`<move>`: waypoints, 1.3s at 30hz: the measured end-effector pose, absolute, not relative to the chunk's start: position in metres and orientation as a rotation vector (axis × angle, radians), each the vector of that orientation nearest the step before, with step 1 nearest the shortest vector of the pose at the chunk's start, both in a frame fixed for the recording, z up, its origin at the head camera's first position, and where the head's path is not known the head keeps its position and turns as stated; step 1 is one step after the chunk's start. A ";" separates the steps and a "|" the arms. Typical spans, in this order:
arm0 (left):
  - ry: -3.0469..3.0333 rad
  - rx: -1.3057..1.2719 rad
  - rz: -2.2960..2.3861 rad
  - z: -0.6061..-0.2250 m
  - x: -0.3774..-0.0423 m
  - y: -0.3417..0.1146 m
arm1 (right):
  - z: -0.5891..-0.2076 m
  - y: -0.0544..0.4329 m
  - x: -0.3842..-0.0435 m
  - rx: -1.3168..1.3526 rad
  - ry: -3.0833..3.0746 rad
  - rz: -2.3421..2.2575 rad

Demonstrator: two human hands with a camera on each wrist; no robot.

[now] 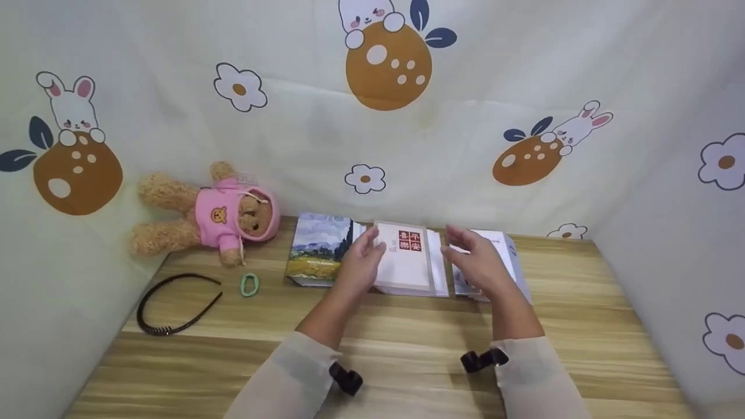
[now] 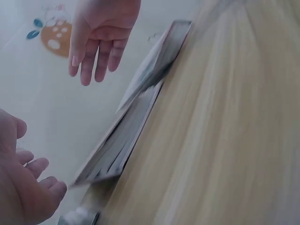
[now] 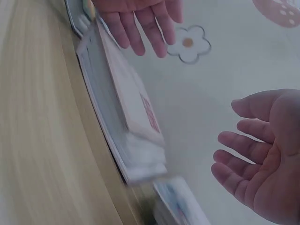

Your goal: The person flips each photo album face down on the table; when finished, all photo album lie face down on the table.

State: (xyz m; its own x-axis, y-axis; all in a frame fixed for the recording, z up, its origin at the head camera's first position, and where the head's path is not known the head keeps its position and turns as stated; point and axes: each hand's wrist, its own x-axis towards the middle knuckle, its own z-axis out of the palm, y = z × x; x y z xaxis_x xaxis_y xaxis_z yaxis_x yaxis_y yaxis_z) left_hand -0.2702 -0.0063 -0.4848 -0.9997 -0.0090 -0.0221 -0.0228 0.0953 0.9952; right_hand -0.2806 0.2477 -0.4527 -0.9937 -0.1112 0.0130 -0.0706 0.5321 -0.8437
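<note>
Three thick books or albums lie in a row on the wooden table (image 1: pixel 419 343). The left one is an album with a painted landscape cover (image 1: pixel 317 250). A pale book (image 1: pixel 401 265) with a red block of characters is in the middle, and a whitish-blue book (image 1: pixel 512 256) lies at the right. My left hand (image 1: pixel 358 265) hovers between the landscape album and the pale book. Over the right book is my right hand (image 1: pixel 480 262). Both hands have loosely spread fingers and hold nothing; in the right wrist view the right palm (image 3: pixel 286 150) faces inward, apart from the books.
A teddy bear in a pink hoodie (image 1: pixel 218 215) lies against the back wall at the left. In front of it are a black headband (image 1: pixel 142 305) and a green hair tie (image 1: pixel 243 285). A patterned cloth (image 1: pixel 302 134) hangs behind the table.
</note>
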 end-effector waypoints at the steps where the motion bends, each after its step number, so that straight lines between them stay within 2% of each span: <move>1: 2.329 -0.050 2.114 -0.486 -0.271 -0.012 | -0.453 0.241 -0.282 -0.165 2.704 -1.497; 6: 2.274 -0.036 2.150 -0.490 -0.272 -0.023 | -0.458 0.216 -0.285 -0.177 2.669 -1.511; 17: 2.048 0.131 2.053 -0.506 -0.266 -0.016 | -0.484 0.201 -0.284 -0.178 2.570 -1.438; 24: 2.129 0.061 1.989 -0.512 -0.265 -0.019 | -0.491 0.193 -0.280 -0.190 2.539 -1.404; 32: 1.949 0.064 2.187 -0.492 -0.264 -0.023 | -0.480 0.183 -0.272 -0.205 2.356 -1.566; 39: 1.837 0.300 2.335 -0.471 -0.259 -0.018 | -0.451 0.175 -0.262 -0.281 2.182 -1.821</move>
